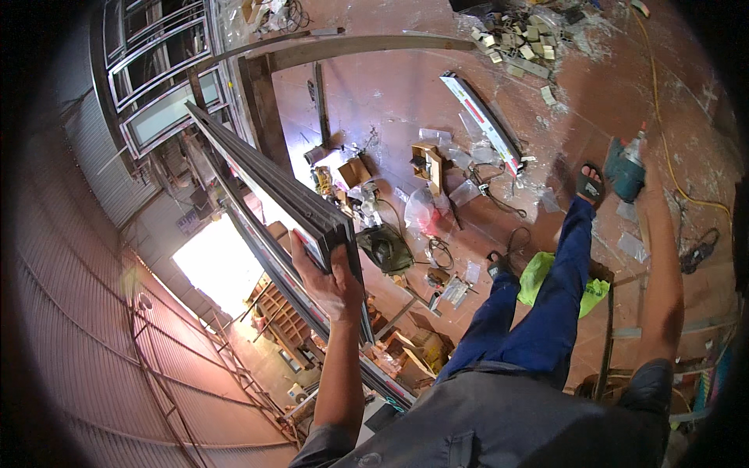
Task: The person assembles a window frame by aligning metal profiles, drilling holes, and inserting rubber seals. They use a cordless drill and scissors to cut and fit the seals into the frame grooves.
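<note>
My left grip (335,290): forearm raised, thumb and fingers clasping dark bars (300,204). My right grip (651,187): arm extended, wrapped around 1 teal power tool (626,173).

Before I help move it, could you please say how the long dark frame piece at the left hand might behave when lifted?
The long dark frame piece is probably stiff, as it looks nearly straight. Being so long, it may swing or tip if lifted only at the near end, where the left hand is.
</note>
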`<state>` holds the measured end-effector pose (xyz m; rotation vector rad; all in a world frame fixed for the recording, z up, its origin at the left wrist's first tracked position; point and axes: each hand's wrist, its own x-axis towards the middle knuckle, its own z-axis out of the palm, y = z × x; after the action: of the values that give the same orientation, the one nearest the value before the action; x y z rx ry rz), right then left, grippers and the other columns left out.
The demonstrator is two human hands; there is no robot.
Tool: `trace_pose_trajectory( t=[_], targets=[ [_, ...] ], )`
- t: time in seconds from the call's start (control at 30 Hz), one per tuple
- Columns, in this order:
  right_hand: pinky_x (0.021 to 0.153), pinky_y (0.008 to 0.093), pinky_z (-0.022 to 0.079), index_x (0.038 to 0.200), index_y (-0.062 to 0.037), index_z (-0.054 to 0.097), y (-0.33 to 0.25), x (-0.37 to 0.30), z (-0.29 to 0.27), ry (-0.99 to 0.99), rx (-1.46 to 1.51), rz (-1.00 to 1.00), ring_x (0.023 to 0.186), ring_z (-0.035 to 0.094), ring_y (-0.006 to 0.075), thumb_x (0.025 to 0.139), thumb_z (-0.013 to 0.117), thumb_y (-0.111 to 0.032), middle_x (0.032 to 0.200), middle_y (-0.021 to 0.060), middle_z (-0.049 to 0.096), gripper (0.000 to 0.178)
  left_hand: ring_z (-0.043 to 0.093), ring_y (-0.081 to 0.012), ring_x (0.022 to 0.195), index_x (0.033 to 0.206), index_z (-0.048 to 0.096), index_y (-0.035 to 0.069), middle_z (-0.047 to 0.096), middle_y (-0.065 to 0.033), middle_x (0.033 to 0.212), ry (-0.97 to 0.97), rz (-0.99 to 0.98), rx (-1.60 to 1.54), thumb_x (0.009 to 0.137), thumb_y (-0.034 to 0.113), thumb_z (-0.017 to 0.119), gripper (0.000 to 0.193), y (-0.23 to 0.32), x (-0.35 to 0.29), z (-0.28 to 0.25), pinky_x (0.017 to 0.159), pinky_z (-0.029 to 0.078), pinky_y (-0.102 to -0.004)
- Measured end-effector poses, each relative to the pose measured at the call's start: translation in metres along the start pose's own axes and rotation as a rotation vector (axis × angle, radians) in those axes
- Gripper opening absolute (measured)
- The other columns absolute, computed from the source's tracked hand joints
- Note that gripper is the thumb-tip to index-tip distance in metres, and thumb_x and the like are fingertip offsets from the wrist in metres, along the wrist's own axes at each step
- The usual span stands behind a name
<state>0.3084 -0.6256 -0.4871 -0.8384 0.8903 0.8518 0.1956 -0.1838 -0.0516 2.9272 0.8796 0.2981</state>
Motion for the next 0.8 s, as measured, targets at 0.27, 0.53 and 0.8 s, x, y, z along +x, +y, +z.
trace_pose_trajectory(
  t=[0.27, 0.53, 0.8],
  targets=[
    [0.091, 0.0387, 0.056, 0.142, -0.0074, 0.06, 0.002, 0.171, -0.077, 0.155, -0.065, -0.201, 0.11, 0.066, 0.0228, 0.096, 0.076, -0.042, 0.125, 0.0081, 0.065, 0.06, 0.053, -0.0339, 0.136, 0.161, 0.032, -0.006, 0.05, -0.0243, 0.149, -0.035, -0.028, 0.007, 0.097, 0.026, 0.063, 0.078, -0.023, -0.008, -0.008, 0.116, 0.04, -0.042],
    [0.109, 0.0493, 0.049, 0.158, -0.0039, 0.046, 0.003, 0.242, -0.124, 0.436, -0.428, -0.06, 0.137, 0.054, 0.0346, 0.098, 0.068, -0.054, 0.151, 0.0183, 0.055, 0.081, 0.057, -0.0291, 0.131, 0.161, 0.028, -0.005, 0.052, -0.021, 0.146, -0.051, -0.081, -0.037, 0.091, 0.025, 0.067, 0.086, -0.016, -0.011, -0.008, 0.112, 0.044, -0.0391],
    [0.112, 0.0543, 0.046, 0.161, -0.0013, 0.04, 0.03, 0.245, -0.142, 0.779, -1.112, -0.253, 0.14, 0.053, 0.0417, 0.1, 0.062, -0.058, 0.157, 0.025, 0.05, 0.086, 0.061, -0.0284, 0.121, 0.153, 0.037, -0.002, 0.058, -0.0186, 0.134, -0.035, -0.11, -0.026, 0.097, 0.045, 0.073, 0.081, -0.011, -0.016, -0.011, 0.103, 0.05, -0.042]
  ],
)
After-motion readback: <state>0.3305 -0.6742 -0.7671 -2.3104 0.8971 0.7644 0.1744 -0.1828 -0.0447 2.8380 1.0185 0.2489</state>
